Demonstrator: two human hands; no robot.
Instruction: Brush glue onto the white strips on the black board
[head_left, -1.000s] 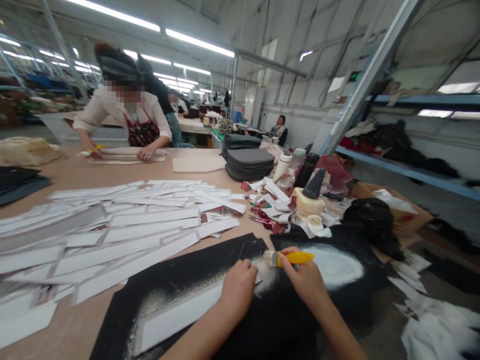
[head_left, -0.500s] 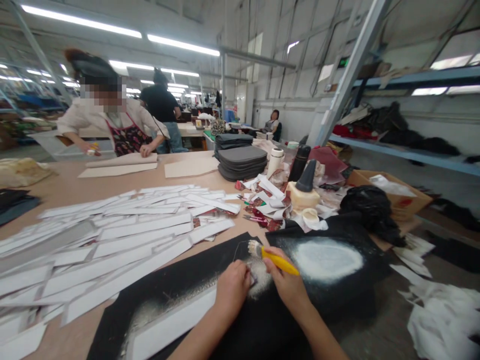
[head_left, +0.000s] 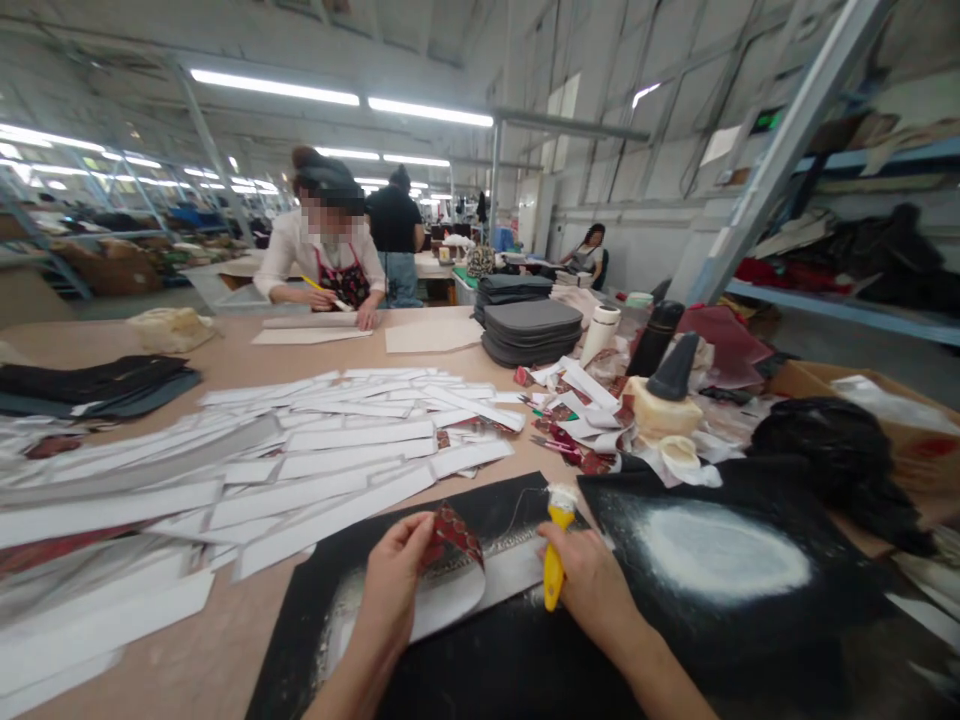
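Note:
My left hand (head_left: 400, 570) pinches the end of a white-backed strip (head_left: 457, 592) with a red patterned face, which is lifted and curled over. The strip's other part lies on a black sheet (head_left: 450, 670) marked with whitish smears. My right hand (head_left: 589, 575) grips a brush with a yellow handle (head_left: 554, 565); its whitened bristles point away from me, over the strip's right end. To the right of that hand, a second black sheet bears a large white patch (head_left: 724, 550).
Many white strips (head_left: 330, 465) overlap across the table's left side. Beyond the sheets are scraps with red-handled snips (head_left: 555, 444), a pale tub with a dark cone (head_left: 664, 400), bottles and a stack of dark pads (head_left: 529, 330). A co-worker (head_left: 322, 250) holds a brush across the table.
My left hand has lifted and curled the strip's end, showing its red face. My right hand has turned the brush more upright. The view has swung left.

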